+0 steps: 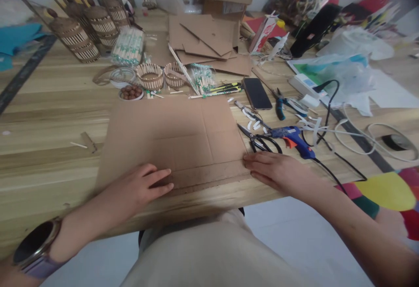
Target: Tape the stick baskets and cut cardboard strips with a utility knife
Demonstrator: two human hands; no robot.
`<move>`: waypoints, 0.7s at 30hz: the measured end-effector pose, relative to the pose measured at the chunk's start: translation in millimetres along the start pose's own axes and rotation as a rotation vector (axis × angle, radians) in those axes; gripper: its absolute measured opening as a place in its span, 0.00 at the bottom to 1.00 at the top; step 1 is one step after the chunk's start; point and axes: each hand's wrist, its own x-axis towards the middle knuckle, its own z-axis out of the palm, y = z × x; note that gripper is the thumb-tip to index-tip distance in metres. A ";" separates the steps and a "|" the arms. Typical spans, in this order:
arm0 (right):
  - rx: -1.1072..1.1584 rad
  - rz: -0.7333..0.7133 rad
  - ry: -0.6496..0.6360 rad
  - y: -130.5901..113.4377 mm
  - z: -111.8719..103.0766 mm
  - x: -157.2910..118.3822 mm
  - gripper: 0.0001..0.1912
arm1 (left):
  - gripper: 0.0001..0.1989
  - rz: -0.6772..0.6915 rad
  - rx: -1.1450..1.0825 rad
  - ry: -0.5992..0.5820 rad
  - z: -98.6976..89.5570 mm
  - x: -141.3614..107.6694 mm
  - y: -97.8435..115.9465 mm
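A large flat sheet of brown cardboard lies near the table's front edge, with creases across it and along its right side. My left hand rests on its lower left part, fingers apart and holding nothing. At the sheet's lower right corner, the fingertips of my right hand touch the edge, its fingers stretched out close beside one another. Black scissors and a blue glue gun lie just beyond my right hand.
Behind the sheet are a bowl of brown beads, two stick rings and cardboard pieces. A phone, pliers and cables lie at the right. Stick lanterns stand at the back left.
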 end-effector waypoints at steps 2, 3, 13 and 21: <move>-0.012 -0.002 -0.008 0.3 -0.3 0.0 0.17 | 0.29 0.010 0.001 -0.006 -2.6 1.5 -0.2; -0.018 -0.007 -0.013 0.8 -0.5 0.0 0.17 | 0.29 0.011 -0.004 -0.012 -3.9 2.2 -0.3; -0.040 -0.083 0.048 12.7 8.5 -3.0 0.19 | 0.21 0.009 -0.162 -0.096 -25.2 11.4 -4.9; -0.074 -0.182 0.124 23.8 12.9 -2.3 0.18 | 0.23 -0.036 -0.376 -0.148 -30.2 -0.4 -17.4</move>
